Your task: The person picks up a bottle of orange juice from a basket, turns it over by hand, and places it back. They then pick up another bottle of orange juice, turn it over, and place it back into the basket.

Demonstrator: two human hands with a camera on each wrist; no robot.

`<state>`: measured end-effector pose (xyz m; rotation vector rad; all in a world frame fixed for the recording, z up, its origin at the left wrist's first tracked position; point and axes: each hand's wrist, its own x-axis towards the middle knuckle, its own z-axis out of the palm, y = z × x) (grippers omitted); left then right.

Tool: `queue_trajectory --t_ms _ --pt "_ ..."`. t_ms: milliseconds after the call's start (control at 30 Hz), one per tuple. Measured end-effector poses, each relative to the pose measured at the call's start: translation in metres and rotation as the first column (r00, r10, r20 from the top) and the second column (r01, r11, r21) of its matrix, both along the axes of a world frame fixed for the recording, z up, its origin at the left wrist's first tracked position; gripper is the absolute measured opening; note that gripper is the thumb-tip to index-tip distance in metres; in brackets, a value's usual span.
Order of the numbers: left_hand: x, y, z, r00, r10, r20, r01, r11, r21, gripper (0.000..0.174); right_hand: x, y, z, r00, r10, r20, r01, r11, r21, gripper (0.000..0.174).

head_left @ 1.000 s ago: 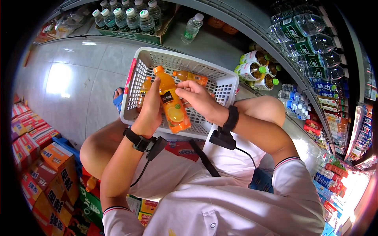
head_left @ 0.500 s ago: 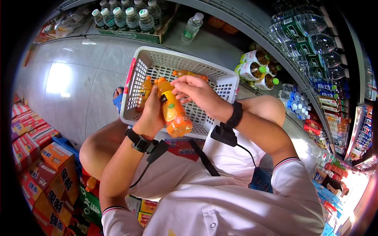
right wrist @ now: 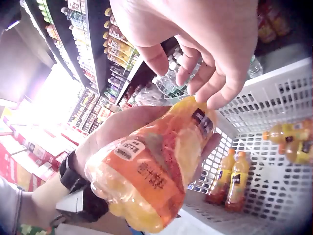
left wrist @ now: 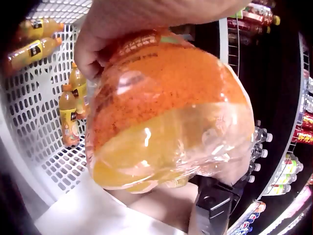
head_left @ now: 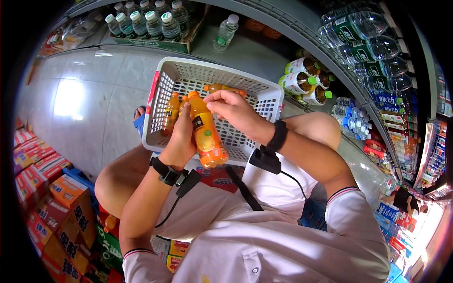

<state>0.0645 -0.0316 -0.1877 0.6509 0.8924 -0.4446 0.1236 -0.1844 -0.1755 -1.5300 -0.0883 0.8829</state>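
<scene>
My left hand (head_left: 180, 141) grips a bottle of orange juice (head_left: 206, 137) around its side, its orange cap pointing up and away from me. In the left wrist view the bottle's clear base (left wrist: 195, 147) fills the middle. My right hand (head_left: 237, 112) hovers beside the bottle's upper part with loosely bent fingers. The right wrist view shows its fingertips (right wrist: 215, 100) right at the bottle's neck end. Below lies a white perforated basket (head_left: 231, 72), holding several more juice bottles (head_left: 171, 113), some at its left end and others by the far wall (head_left: 226, 89).
The basket rests before my crossed legs. Beyond it a low shelf bears a carton of water bottles (head_left: 151, 26) and one standing water bottle (head_left: 226, 32). Packs of green-capped bottles (head_left: 302, 80) stand at right. Stacked drink cartons (head_left: 61, 217) crowd the left side.
The bottle has tipped and turned in my left hand, its base coming lower and nearer me. My right hand has come off the bottle's side and moved slightly toward its cap.
</scene>
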Motion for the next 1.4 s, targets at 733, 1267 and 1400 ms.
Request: queue_trajectory --t_ms 733,1267,1400 --pt "0.002 0.005 0.003 0.993 -0.040 0.112 0.040 0.999 0.003 0.046 -0.003 0.004 -0.003 0.998 0.019 -0.060 -0.023 0.997 -0.067 0.041" --pt "0.002 0.006 0.001 0.988 -0.050 0.143 0.051 0.999 -0.008 0.047 -0.004 0.002 0.002 0.988 0.026 -0.152 -0.035 0.998 -0.059 0.046" --pt "0.003 0.007 0.000 0.988 -0.077 0.134 0.071 0.996 0.049 0.049 -0.004 0.003 0.003 0.989 0.019 -0.145 -0.029 0.997 -0.067 0.049"
